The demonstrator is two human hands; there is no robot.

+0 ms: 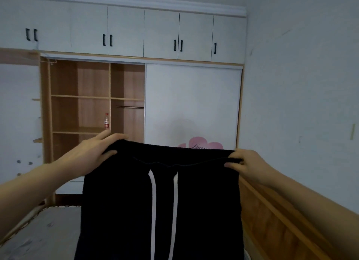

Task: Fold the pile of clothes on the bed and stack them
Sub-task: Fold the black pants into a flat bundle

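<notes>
We are holding the black trousers (161,201) up by the waistband above the bed (42,232), left hand (87,155) and right hand (246,164) pinching its ends; we judge folding leg onto leg is coming next

Both bare forearms reach forward, raised in front of the person. The left hand (91,153) sits slightly higher and farther out, fingers stretched over the top edge of the black trousers (161,201), thumb pressed on the near side. The right hand (246,162) pinches the other corner, fingers curled round the waistband
</notes>
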